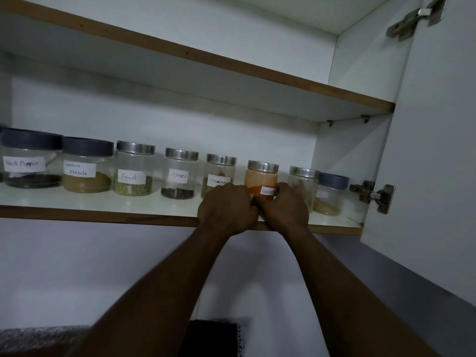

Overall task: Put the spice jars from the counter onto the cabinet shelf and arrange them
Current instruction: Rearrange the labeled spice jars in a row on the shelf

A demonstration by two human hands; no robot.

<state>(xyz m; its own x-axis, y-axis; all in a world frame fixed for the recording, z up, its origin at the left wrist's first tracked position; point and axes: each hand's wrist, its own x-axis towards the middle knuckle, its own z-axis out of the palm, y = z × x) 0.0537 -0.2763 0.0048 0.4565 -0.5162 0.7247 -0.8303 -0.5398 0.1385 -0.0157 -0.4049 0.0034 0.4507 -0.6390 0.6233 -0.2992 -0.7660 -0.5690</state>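
View up into the open wall cabinet, read from left to right. On the white lower shelf (103, 203) with its brown front edge stands one row of labelled jars. First come a wide clear black pepper jar (29, 161) with a dark grey lid and a like-lidded garam masala jar (87, 167) of tan powder. Three narrower clear jars with steel lids follow: the fennel jar (134, 172), the cloves jar (179, 176) and the cinnamon jar (221, 171).

Next is my left hand (228, 208), fingers curled, covering the cinnamon jar's base. It grips the lower left side of the red chilli jar (262, 176) — a clear round jar with a steel lid, its wall dusted orange, red powder at the bottom. This jar stands upright in the row, long axis vertical, squarely between my two hands; neither is nearer. My right hand (284, 208) is closed narrowly on its lower right side, thumb beside the paper label. How my fingers lie behind the jar is hidden, though both hands appear to bear on it.

Just right stand a clear steel-lidded jar (303, 180) and a short jar with a dark grey lid (331, 194), then the open white cabinet door (438, 150). The coming move, I judge, is a small turn or slide — label forward, in line.
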